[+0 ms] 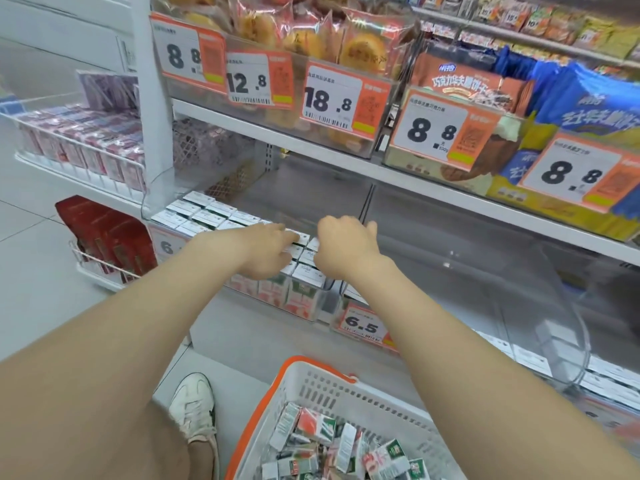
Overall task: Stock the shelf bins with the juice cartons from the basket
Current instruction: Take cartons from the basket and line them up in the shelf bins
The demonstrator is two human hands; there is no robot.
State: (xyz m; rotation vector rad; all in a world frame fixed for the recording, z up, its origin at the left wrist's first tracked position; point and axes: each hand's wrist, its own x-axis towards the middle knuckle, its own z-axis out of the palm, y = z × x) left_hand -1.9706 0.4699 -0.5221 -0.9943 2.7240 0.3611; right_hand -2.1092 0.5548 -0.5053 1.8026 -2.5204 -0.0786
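A clear shelf bin (323,296) on the low shelf holds several rows of upright juice cartons (207,216) with white tops and red-and-green fronts. My left hand (266,251) lies flat on the carton tops near the bin's right front, fingers pointing right. My right hand (341,244) is curled over the cartons at the bin's right end; whether it grips one is hidden. Below, a white basket with an orange rim (311,368) holds several loose juice cartons (322,441) lying jumbled.
An empty clear bin (450,258) stands to the right, with a 6.5 price tag (362,327) on its front. Another bin (561,344) with white-topped cartons is at the far right. The shelf above (311,147) carries snack bins. My shoe (194,403) rests left of the basket.
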